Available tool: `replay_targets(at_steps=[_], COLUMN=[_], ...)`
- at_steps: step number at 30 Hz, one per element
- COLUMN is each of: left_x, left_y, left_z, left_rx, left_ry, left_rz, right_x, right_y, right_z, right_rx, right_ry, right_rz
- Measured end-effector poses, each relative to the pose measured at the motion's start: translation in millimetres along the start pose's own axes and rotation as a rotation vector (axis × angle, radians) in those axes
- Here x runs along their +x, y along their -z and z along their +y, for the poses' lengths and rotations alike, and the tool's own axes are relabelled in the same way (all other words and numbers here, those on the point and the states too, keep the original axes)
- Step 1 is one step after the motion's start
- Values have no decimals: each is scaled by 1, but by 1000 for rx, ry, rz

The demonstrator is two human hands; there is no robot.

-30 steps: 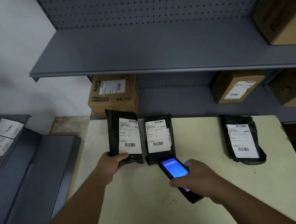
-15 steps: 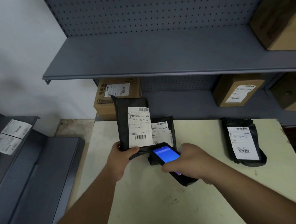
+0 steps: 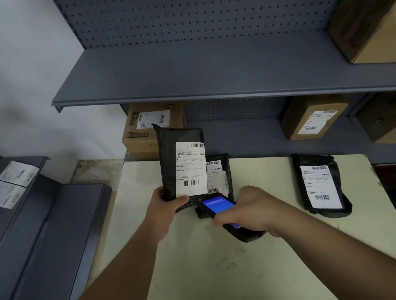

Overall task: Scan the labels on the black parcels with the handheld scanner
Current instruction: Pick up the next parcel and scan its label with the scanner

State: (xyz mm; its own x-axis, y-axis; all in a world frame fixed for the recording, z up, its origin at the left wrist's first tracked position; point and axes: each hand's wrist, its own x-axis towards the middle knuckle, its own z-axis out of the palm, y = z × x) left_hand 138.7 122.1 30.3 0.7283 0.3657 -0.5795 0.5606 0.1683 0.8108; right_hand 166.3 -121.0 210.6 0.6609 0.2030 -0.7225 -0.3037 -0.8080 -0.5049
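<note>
**A:** so what's the left hand [image 3: 163, 212] got?

**B:** it's gripping the bottom edge of a black parcel [image 3: 181, 160], standing upright off the table [image 3: 199, 265], crinkly plastic, white label [image 3: 190, 169] with barcodes top and bottom

**A:** and the scanner?

**B:** right hand [image 3: 251, 209] is wrapped around the handheld scanner [image 3: 219, 206], blue screen lit, at the parcel's 5 o'clock. Second parcel [image 3: 219, 174] lies flat behind, third parcel [image 3: 319, 186] well apart at 3 o'clock

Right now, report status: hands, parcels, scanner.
Left hand holds one black parcel upright. Right hand grips scanner, screen lit. Second parcel partly hidden behind the first; third parcel flat on table.
</note>
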Motion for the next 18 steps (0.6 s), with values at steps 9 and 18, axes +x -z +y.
replay_targets(at_steps=[9, 18], left_x=[2, 0], left_y=[-2, -3], left_z=[-2, -1], left_rx=[23, 55], left_ry=[-8, -8], left_rz=[5, 22], right_x=[-2, 2], right_y=[2, 3], right_z=[2, 8], right_rx=[24, 36], right_ry=[18, 16], right_rz=[7, 6])
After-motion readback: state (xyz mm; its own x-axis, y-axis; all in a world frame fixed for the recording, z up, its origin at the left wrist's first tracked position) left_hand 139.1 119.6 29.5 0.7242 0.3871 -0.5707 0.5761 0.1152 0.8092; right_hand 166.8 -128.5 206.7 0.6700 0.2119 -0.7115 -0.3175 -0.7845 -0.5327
